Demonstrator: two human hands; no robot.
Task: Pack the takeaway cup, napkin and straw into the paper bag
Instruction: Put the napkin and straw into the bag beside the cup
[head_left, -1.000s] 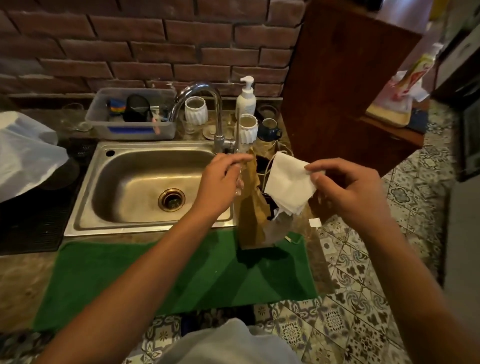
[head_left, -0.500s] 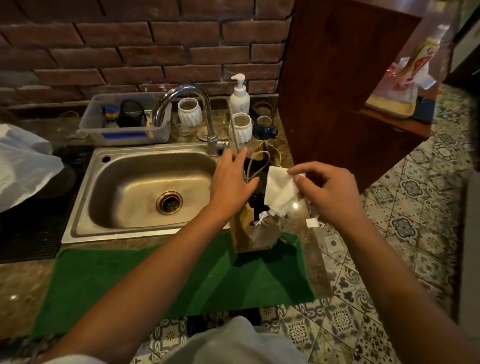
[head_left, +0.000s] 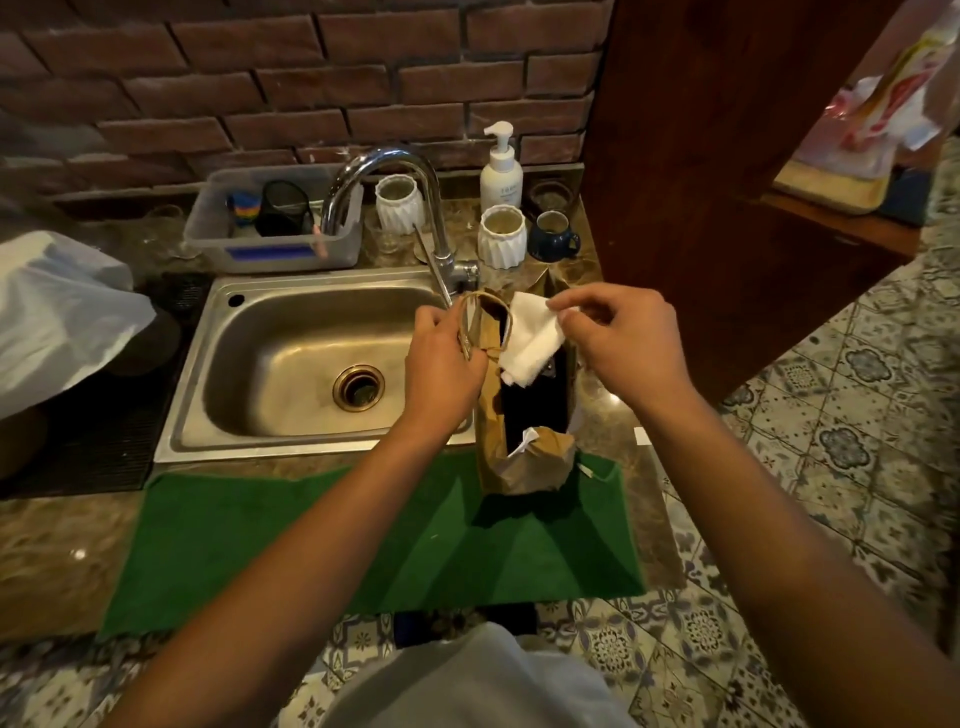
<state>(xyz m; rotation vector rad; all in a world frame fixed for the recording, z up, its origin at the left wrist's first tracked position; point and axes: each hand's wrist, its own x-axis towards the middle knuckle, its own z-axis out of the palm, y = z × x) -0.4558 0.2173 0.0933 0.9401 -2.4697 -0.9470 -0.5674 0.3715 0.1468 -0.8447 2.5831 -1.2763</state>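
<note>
A brown paper bag (head_left: 530, 462) stands open on the counter right of the sink, its foot on the green mat. My left hand (head_left: 441, 358) grips the bag's left rim and twine handle (head_left: 475, 322). My right hand (head_left: 618, 338) pinches a folded white napkin (head_left: 532, 343) by its top corner, and it hangs over the bag's mouth. The bag's inside is dark, so I cannot make out the cup there. A small white tip (head_left: 524, 444) pokes up at the near end of the opening. A white strip (head_left: 641, 435) lies on the counter to the right.
The steel sink (head_left: 291, 364) and tap (head_left: 395, 171) are to the left. Behind the bag stand two white ribbed cups (head_left: 501, 236), a blue mug (head_left: 553, 236) and a soap pump (head_left: 501, 166). A green mat (head_left: 311, 535) covers the counter front. A wooden cabinet (head_left: 727, 156) rises at right.
The napkin has come down from above the bag to its mouth. My left hand has shifted from the bag's side onto its rim and handle. The view has moved closer.
</note>
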